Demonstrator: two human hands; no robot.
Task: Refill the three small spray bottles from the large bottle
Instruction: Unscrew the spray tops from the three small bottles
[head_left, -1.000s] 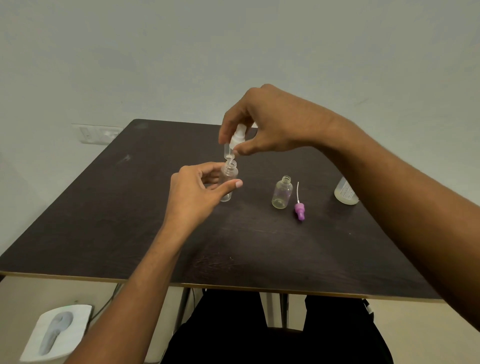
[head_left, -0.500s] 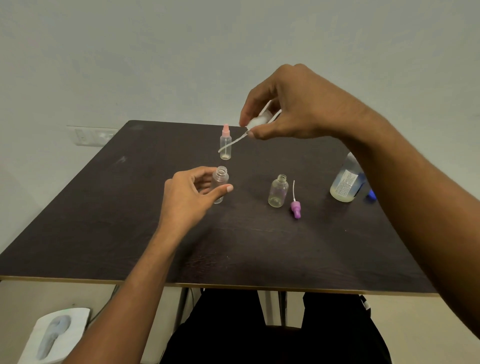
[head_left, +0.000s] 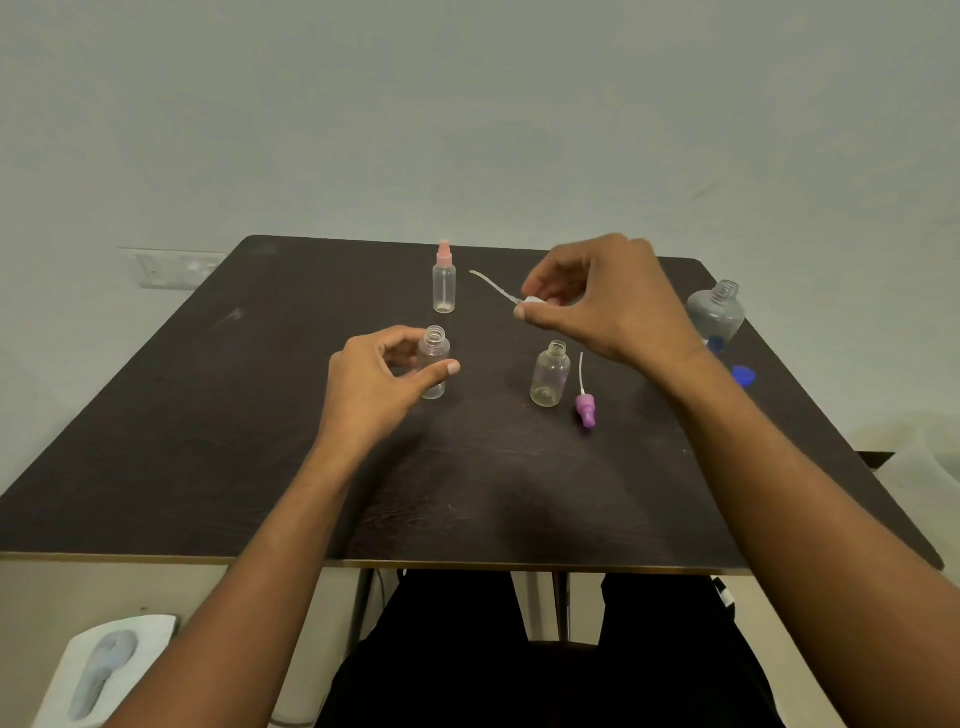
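Note:
My left hand (head_left: 382, 387) grips a small clear bottle (head_left: 435, 358) that stands uncapped on the dark table (head_left: 208, 441). My right hand (head_left: 597, 296) pinches a white spray head (head_left: 532, 302); its thin tube points up and left, above the table. A second small bottle (head_left: 549, 374) stands open, with its purple spray head (head_left: 586, 408) lying beside it. Further back stands a third small bottle (head_left: 444, 283), which carries a pink spray head. The large bottle (head_left: 717, 312) stands uncapped at the right edge, partly behind my right wrist.
A blue cap (head_left: 744, 375) lies near the table's right edge, close to the large bottle. A white object (head_left: 104, 670) sits on the floor at lower left. A wall socket plate (head_left: 171, 267) is behind the table on the left.
My right hand pulled the white spray head and tube out of the left bottle, lifted it, then carried it right and down. My left hand stayed on that bottle.

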